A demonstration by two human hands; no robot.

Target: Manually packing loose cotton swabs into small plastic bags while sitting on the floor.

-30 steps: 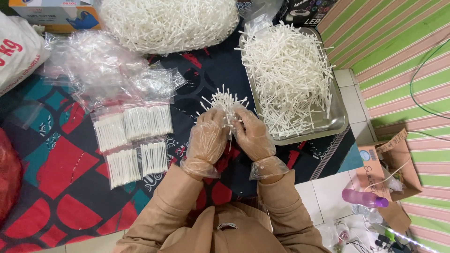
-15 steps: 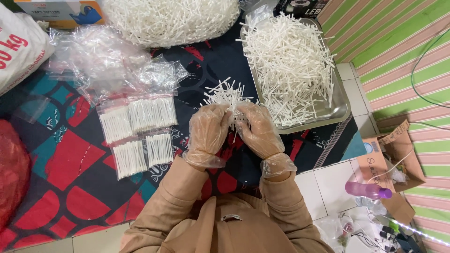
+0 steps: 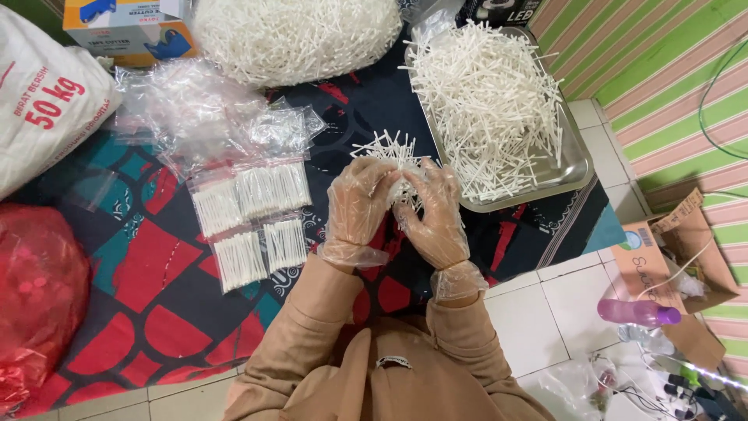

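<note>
Swabs [image 3: 389,152] in both hands beside swab-filled metal tray [image 3: 573,168].

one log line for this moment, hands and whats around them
left hand: gloved, grips swab bundle | right hand: gloved, grips same bundle | right: metal tray of loose swabs | left: filled packets

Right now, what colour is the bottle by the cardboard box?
The bottle is purple-pink, lying beside the cardboard box; the head view shows it.
</note>
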